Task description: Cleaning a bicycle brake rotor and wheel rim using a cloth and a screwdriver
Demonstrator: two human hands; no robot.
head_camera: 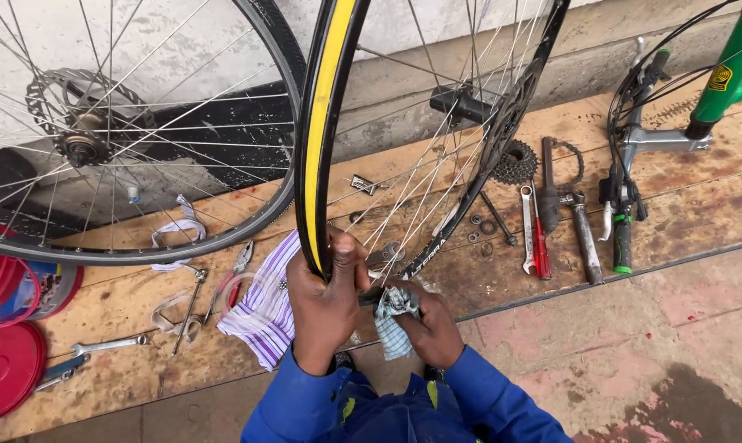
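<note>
Rim (326, 123) and rag (391, 316) meet right under my hands: the wheel stands upright in front of me, its yellow-banded rim running from my left hand (326, 299) straight up and away out of view. My left hand is clamped round the bottom of that rim, thumb lying up along the yellow band, fingers wrapped behind it. My right hand (428, 328) sits just to the right and a little lower, closed on the checked rag, which is bunched against the lowest part of the wheel where the spokes (424, 189) come down. So the rim's long line goes upward from my left hand, while the rag touches the wheel beside it, between my two hands. My left is the nearer hand to the rim; my right is the nearer to the rag.

A striped cloth (264, 308) lies on the wooden board (682, 213) just left of my left wrist. A second wheel (125, 131) leans against the wall, well to the left. To the right, apart from my hands, lie a sprocket (516, 162), a spanner (527, 230) and a red-handled tool (540, 246); a green bike frame (728, 74) stands at the far right. Red lids (6, 365) sit at the left edge.
</note>
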